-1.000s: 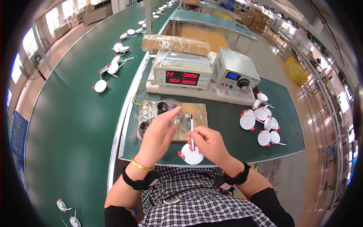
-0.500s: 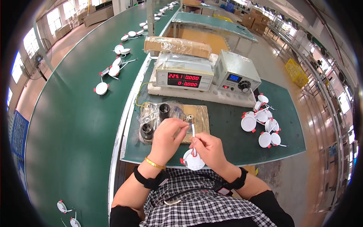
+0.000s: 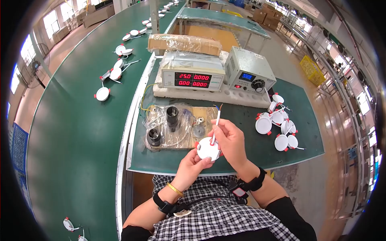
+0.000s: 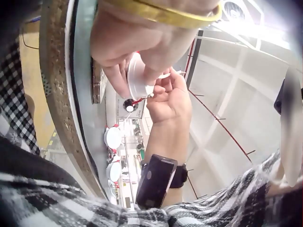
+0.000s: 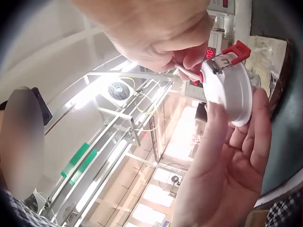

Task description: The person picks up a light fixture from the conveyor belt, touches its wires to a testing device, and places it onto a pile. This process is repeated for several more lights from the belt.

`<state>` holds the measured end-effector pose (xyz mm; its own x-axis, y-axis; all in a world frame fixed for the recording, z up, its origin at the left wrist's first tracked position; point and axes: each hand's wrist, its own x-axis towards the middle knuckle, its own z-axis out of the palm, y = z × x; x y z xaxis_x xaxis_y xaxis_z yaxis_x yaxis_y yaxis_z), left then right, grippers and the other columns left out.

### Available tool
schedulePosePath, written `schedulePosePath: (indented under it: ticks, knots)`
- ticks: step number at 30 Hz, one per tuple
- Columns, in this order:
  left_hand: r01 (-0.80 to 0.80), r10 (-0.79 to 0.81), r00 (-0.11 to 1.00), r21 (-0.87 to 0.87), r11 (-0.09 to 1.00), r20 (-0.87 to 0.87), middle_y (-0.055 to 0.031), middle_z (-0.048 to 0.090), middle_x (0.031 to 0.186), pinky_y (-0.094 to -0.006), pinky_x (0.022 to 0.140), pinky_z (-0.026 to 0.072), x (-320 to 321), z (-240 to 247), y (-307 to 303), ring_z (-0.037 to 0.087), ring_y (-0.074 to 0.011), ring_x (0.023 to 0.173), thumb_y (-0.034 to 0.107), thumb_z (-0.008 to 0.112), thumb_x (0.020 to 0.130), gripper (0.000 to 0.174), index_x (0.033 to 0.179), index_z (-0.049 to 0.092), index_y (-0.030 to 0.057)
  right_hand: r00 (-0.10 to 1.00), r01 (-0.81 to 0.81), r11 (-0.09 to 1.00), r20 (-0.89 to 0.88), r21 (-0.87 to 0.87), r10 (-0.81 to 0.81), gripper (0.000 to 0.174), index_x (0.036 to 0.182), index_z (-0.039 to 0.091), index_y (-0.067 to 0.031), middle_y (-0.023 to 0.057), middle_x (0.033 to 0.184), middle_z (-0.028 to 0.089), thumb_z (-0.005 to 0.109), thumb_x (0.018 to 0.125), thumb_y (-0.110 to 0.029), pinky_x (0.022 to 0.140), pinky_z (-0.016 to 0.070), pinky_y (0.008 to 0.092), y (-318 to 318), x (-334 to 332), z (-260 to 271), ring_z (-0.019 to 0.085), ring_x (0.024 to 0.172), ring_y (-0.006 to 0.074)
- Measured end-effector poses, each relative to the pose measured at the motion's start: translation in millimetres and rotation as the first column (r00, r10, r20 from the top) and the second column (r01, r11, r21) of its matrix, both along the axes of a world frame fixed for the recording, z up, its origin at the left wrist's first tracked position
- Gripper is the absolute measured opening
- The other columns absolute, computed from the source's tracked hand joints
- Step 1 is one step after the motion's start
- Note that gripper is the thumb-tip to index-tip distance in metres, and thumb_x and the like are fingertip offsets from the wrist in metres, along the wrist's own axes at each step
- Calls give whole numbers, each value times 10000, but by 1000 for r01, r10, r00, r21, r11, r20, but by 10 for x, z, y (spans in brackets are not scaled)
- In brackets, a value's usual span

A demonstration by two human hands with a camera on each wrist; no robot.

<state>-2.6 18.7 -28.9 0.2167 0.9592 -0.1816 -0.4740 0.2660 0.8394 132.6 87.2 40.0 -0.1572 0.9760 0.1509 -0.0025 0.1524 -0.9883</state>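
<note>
A round white downlight (image 3: 207, 150) with red-tipped spring clips is held over the table's near edge. My left hand (image 3: 189, 169) grips its rim, thumb on the back face and fingers underneath, as the right wrist view shows of the downlight body (image 5: 226, 90). My right hand (image 3: 233, 141) pinches the white cable (image 3: 218, 119) close to where it leaves the housing. The cable points up and away, its blue and brown wire ends spread apart. Beyond the hands lies a plastic-wrapped board (image 3: 183, 140) with two black sockets (image 3: 172, 116) and a small metal post.
A meter with red digits (image 3: 193, 80) and a grey box with a dial (image 3: 251, 72) stand on white foam at the back. Several downlights (image 3: 263, 125) are heaped at the right. The long green belt (image 3: 80, 140) at the left carries more downlights.
My left hand went to the wire ends, then came down onto the downlight's rim. The downlight and right hand moved up and away from the body. The meter digits changed.
</note>
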Motion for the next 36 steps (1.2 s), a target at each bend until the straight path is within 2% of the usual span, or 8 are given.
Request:
schedulePosePath:
  ticks: [3, 5, 6, 8, 9, 12, 21, 36]
  knots:
    - [51, -50, 998, 14, 999, -34, -114, 598, 1182, -309, 910, 515, 20, 22, 27, 623, -202, 1038, 70, 541, 948, 380, 1295, 427, -34, 987, 44, 997, 151, 57, -52, 181, 1012, 622, 15, 34, 740, 652, 511, 959, -119, 485, 418, 194, 53, 66, 0, 536, 580, 17]
    - [133, -132, 991, 44, 990, -27, -101, 602, 1152, -293, 883, 525, 34, 34, 30, 613, -164, 1033, 128, 569, 949, 374, 1261, 442, -35, 929, 75, 993, 355, 96, -104, 183, 901, 647, -3, 85, 624, 617, 557, 921, -162, 496, 453, 316, 84, 94, -1, 594, 521, 158]
    - [129, -128, 991, 49, 990, -26, -101, 602, 1152, -293, 883, 525, 46, 22, 54, 613, -164, 1033, 128, 569, 949, 374, 1261, 442, -35, 929, 71, 992, 356, 101, -103, 183, 901, 647, -3, 85, 624, 617, 557, 921, -162, 496, 453, 316, 119, 99, -47, 594, 521, 158]
    - [209, -205, 976, -43, 977, 74, -128, 576, 1211, -330, 926, 513, 79, -41, 97, 601, -214, 1084, 134, 529, 966, 366, 1277, 434, -33, 774, 13, 946, 596, 324, -215, 214, 782, 628, -19, 150, 619, 598, 553, 895, -185, 522, 459, 389, 180, 98, -181, 605, 551, 313]
    - [216, -208, 971, -62, 974, 120, -136, 560, 1232, -342, 937, 510, 93, -67, 113, 590, -229, 1110, 153, 522, 972, 363, 1276, 428, -20, 743, -13, 967, 650, 253, -160, 229, 722, 611, -24, 188, 678, 610, 556, 859, -199, 566, 479, 438, 208, 108, -175, 591, 627, 399]
    - [292, -237, 933, -185, 938, 269, -125, 555, 1218, -339, 926, 517, 92, -65, 132, 587, -204, 1103, 176, 544, 965, 379, 1265, 429, -25, 574, -85, 988, 817, 131, -59, 248, 729, 640, -28, 187, 708, 632, 541, 848, -222, 610, 505, 453, 331, 131, -265, 619, 656, 391]
    - [315, -231, 882, -152, 937, 410, -153, 510, 1305, -339, 1003, 468, 85, -74, 206, 558, -235, 1157, 157, 520, 974, 418, 1327, 391, -26, 224, -182, 976, 971, 120, -78, 238, 741, 696, -55, 167, 718, 670, 536, 818, -214, 656, 536, 447, 461, 2, -277, 671, 693, 337]
    - [328, -247, 866, -121, 937, 435, -143, 518, 1293, -342, 1025, 464, 100, -151, 226, 542, -245, 1187, 141, 509, 978, 376, 1295, 402, -31, 196, -222, 956, 969, 192, -149, 188, 689, 694, -55, 179, 668, 660, 553, 758, -157, 561, 536, 425, 423, -31, -302, 670, 620, 334]
